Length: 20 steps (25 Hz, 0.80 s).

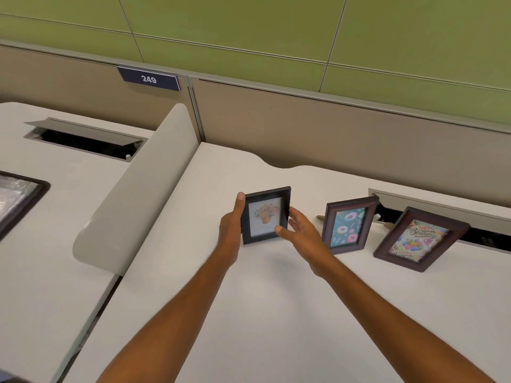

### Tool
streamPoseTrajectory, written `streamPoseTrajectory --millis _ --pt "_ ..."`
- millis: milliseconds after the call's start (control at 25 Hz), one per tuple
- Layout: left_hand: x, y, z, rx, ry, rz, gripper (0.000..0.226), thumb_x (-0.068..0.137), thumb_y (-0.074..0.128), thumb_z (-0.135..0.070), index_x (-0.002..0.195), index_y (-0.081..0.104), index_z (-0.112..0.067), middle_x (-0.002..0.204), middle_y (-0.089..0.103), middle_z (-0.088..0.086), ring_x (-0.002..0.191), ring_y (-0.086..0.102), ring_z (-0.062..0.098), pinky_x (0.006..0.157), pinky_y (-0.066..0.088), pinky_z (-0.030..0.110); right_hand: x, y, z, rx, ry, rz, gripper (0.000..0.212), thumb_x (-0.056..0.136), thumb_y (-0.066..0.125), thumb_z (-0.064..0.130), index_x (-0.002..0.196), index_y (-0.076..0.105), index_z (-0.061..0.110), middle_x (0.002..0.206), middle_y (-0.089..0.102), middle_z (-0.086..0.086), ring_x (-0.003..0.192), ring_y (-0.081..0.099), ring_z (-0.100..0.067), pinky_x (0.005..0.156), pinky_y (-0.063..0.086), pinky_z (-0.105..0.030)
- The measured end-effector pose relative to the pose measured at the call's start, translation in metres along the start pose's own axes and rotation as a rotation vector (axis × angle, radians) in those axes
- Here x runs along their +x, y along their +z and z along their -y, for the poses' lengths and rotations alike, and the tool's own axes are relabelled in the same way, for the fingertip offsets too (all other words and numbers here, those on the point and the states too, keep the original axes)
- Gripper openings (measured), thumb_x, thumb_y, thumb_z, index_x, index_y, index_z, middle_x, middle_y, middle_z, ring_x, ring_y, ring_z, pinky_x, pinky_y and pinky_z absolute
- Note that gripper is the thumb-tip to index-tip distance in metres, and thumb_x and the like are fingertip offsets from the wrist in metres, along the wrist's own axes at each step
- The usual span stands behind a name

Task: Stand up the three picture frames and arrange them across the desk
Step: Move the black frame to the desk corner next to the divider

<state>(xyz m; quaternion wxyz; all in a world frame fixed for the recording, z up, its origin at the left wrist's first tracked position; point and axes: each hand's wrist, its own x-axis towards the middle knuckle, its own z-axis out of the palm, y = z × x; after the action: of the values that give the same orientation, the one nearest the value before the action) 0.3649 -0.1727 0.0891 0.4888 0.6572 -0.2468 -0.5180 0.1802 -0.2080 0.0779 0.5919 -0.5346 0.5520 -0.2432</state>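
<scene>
Flower frame (266,214): the black one, standing upright on the desk (276,313), leftmost of the three and right between our hands.
Left hand (231,226): we've got it gripping the frame's left edge, thumb running up the side, other fingers hidden behind.
Right hand (302,230): fingers spread and loose, thumb tip touching the frame's lower right front.
Doughnut frame (349,225): brown, standing just right of our right hand.
Birthday frame (420,239): farthest right, leaning back; the card reads "Happy Birthday".
Sign (149,78): blue plate on the partition, reads "249".
</scene>
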Motion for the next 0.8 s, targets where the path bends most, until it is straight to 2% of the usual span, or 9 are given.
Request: streamPoseTrajectory --millis 120,360,560,680,800 --pt "0.025 -0.021 -0.019 0.004 0.026 -0.038 0.052 0.105 0.030 -0.070 0.106 0.072 -0.040 0.110 0.077 -0.006 0.102 0.072 0.014 0.074 0.053 0.022 0.026 0.024 0.021 -0.027 -0.028 0.038 0.077 0.103 0.073 0.028 0.168 0.032 0.032 0.172 0.040 0.004 0.160 0.035 -0.022 0.123 0.041 -0.050" --pt "0.089 -0.066 -0.056 -0.005 0.072 -0.149 0.051 0.104 0.034 -0.072 0.102 0.074 -0.041 0.103 0.079 -0.010 0.101 0.074 0.014 0.076 0.056 0.025 0.094 0.071 0.063 -0.066 -0.080 0.077 0.073 0.103 0.072 0.024 0.166 0.037 0.031 0.170 0.043 0.004 0.159 0.036 -0.023 0.123 0.041 -0.051" --pt "0.151 -0.092 -0.091 -0.079 0.082 -0.234 0.044 0.104 0.042 -0.068 0.097 0.073 -0.038 0.085 0.079 -0.016 0.072 0.077 0.001 0.056 0.056 0.015 0.158 0.102 0.093 -0.071 -0.108 0.091 0.072 0.102 0.072 0.013 0.164 0.040 0.028 0.168 0.047 0.002 0.158 0.038 -0.024 0.120 0.042 -0.047" --pt "0.189 -0.100 -0.102 -0.094 0.101 -0.242 0.041 0.107 0.038 -0.066 0.095 0.068 -0.040 0.092 0.073 -0.016 0.082 0.070 0.002 0.069 0.052 0.023 0.198 0.114 0.109 -0.080 -0.097 0.095 0.073 0.101 0.071 0.008 0.164 0.041 0.029 0.167 0.047 0.001 0.158 0.038 -0.026 0.120 0.041 -0.047" --pt "0.225 -0.107 -0.108 -0.110 0.106 -0.236 0.040 0.107 0.037 -0.065 0.097 0.066 -0.040 0.094 0.072 -0.015 0.085 0.068 0.004 0.070 0.050 0.024 0.235 0.122 0.119 -0.090 -0.084 0.096 0.073 0.098 0.071 0.006 0.162 0.046 0.030 0.165 0.051 0.002 0.157 0.040 -0.026 0.119 0.041 -0.047"
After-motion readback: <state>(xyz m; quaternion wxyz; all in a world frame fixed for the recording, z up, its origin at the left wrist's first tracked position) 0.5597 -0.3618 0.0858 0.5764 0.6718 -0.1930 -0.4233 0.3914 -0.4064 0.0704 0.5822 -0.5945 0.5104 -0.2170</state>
